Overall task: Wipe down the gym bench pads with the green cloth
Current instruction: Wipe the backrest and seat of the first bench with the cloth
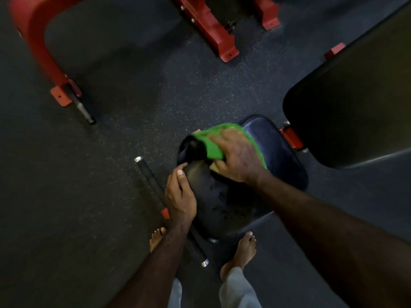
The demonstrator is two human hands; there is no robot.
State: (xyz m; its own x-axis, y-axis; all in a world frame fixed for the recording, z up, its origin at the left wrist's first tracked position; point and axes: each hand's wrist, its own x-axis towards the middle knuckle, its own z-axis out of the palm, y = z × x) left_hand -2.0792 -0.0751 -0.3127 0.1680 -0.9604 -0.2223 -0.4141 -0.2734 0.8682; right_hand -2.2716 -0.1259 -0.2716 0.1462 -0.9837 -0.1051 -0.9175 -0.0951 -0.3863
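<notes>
A green cloth lies spread over the top of a dark seat pad in the middle of the view. My right hand lies on the cloth with fingers spread, pressing it down onto the pad. Nearer to me is a black rounded pad with damp spots on it. My left hand grips its left edge, thumb on top. A large black back pad rises at the right.
A black bar with chrome ends runs under the pads, by my bare feet. Red machine frames stand at the top, and a red frame with a black peg at the left. Speckled rubber floor lies between.
</notes>
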